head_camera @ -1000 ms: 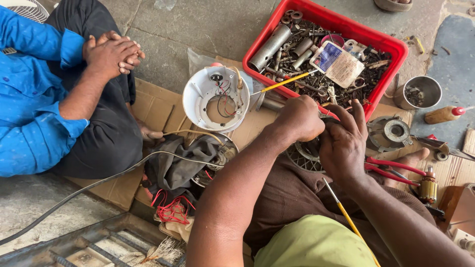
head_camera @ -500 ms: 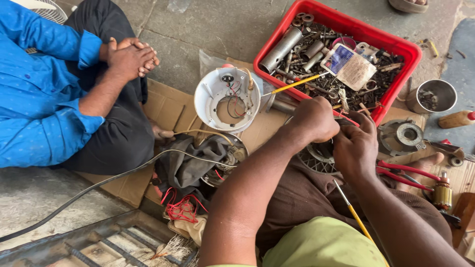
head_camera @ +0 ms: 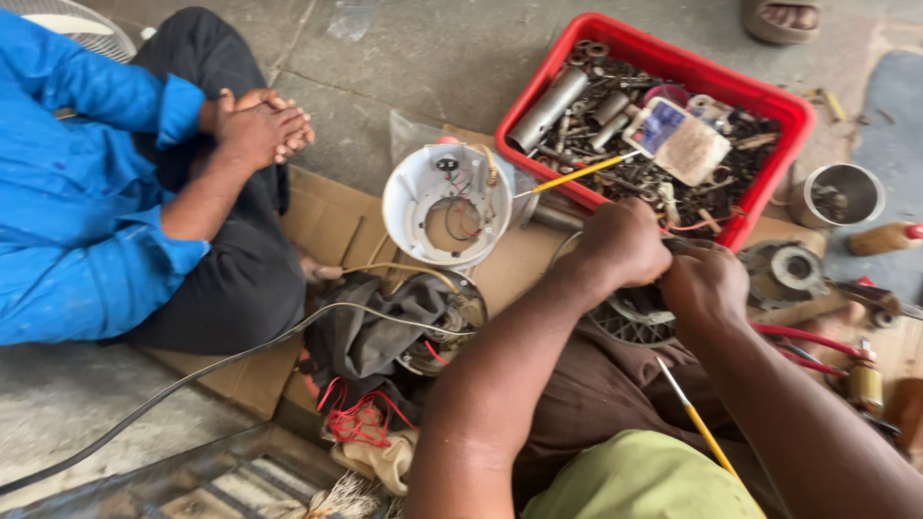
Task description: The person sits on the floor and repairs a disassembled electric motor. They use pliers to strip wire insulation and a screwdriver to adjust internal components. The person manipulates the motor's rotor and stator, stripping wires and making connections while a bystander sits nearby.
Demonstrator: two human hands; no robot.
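- Your left hand (head_camera: 623,245) and right hand (head_camera: 705,284) are fisted knuckle to knuckle; what they clench is hidden.
- The round slotted metal part (head_camera: 630,322) lies directly beneath both.
- Beyond your left hand, the yellow-handled screwdriver (head_camera: 577,174) points at the red tray (head_camera: 769,96).

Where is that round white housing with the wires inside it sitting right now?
The white housing lies on the cardboard near the middle of the head view, just left of the red tray, ahead of the left hand.

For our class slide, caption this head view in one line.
Both hands, left hand and right hand, grip a round metal part beside a red plastic crate.
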